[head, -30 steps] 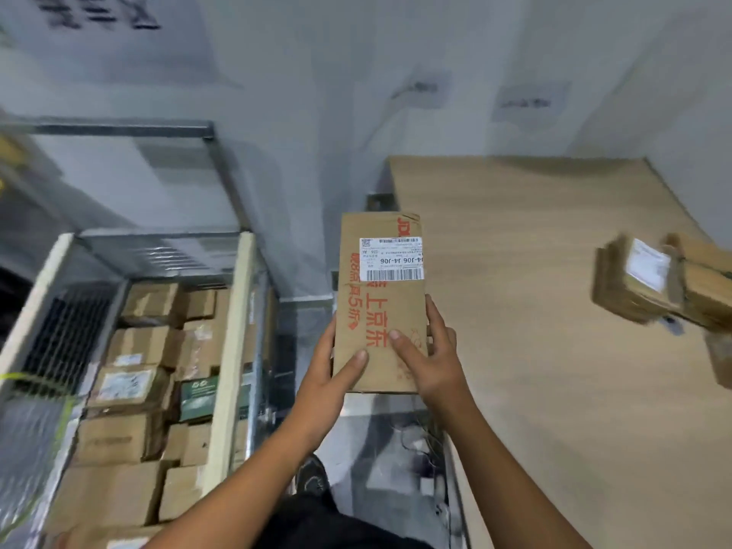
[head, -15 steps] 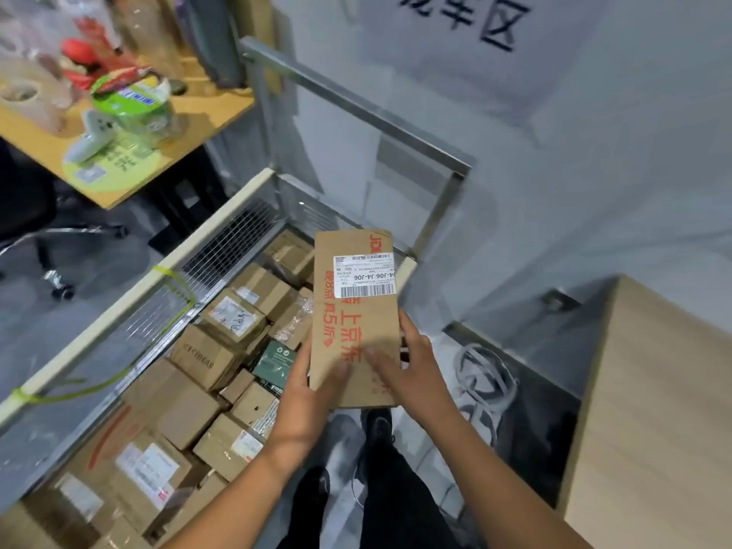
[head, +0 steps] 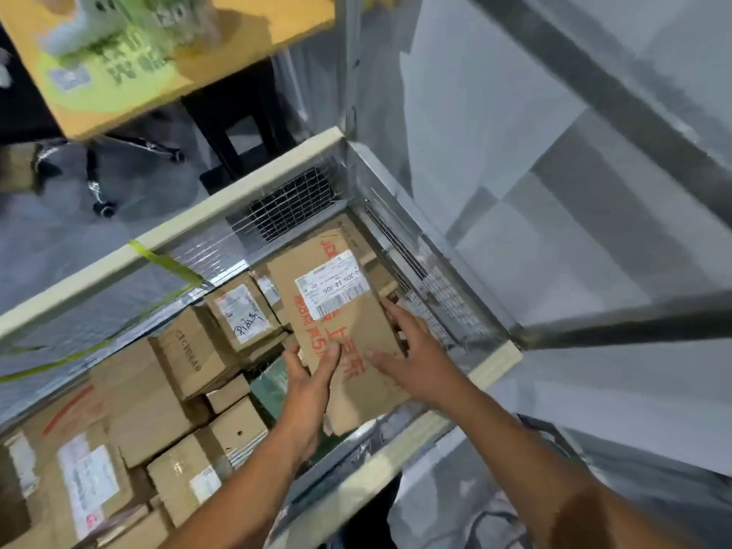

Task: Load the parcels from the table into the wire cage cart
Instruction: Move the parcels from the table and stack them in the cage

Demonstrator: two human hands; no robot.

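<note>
Cardboard parcel: the flat brown cardboard parcel point(head: 336, 311), marked with a white label and red print, is held tilted inside the far right corner of the wire cage cart point(head: 178, 235), over the brown boxes point(head: 190, 350) already loaded. Whether its far end rests on them cannot be told.
Left hand: the left hand point(head: 307, 374) is clamped on the parcel's near left edge, with the thumb laid on the printed face and the fingers tucked beneath.
Right hand: the right hand point(head: 412, 350) is set on the near right side, with the thumb pressed on the top face, the index finger stretched along the edge and the other fingers curled over it, just beside the mesh wall.
Long axis: it is pointed away from the person, toward the cage corner, with the label at the far end. Both hands are placed at the near end, so the parcel lies ahead of the fingertips. The right hand is placed further along it.
Coming move: a lowering and release is judged to be next. Little room is left by the mesh for the right fingers.
Change: half a second ago the parcel was held higher, above the load near the cart's rim. It has since been brought down into the cage and angled toward the corner, and the two-handed grip has been kept.
</note>
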